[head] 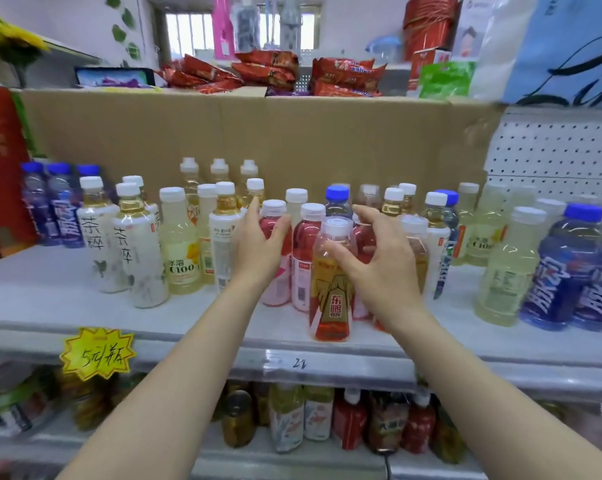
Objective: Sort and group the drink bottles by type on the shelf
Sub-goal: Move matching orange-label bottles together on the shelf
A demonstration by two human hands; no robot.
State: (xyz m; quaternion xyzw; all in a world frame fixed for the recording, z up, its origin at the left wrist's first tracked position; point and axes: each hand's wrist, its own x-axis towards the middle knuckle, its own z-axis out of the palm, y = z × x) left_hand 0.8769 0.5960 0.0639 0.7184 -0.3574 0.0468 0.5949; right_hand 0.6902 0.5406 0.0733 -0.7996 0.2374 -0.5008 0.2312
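Left hand (pixel 258 244): fingers (pixel 280 228) wrapped around the shoulder of a pink bottle (pixel 275 258) at frame centre, thumb up near the white cap; it grasps that bottle. Right hand (pixel 379 251): fingers (pixel 341 258) spread and loosely curved, released, tips touching or just short of the neck of an orange-label bottle (pixel 330 289); cannot tell if contact is made.

The orange-label bottle stands upright at the front of the shelf (pixel 50 282), just right of centre. A second pink bottle (pixel 306 251) stands between it and the grasped one, touching or nearly so.

Left of the hands: pale yellow C100 bottle (pixel 180 244), then white-label tea bottles (pixel 136 244), then blue-cap bottles (pixel 55 206) at far left. Behind, against a cardboard sheet (pixel 292 133), more amber bottles with white caps.

Right of frame: pale yellow bottles (pixel 507 268) and large blue bottles (pixel 562 268), blurred.

Lower left: yellow starburst price tag (pixel 96 355) on the shelf edge. Lower shelf holds mixed bottles (pixel 316 417). Upper centre: red snack packets (pixel 268 69).
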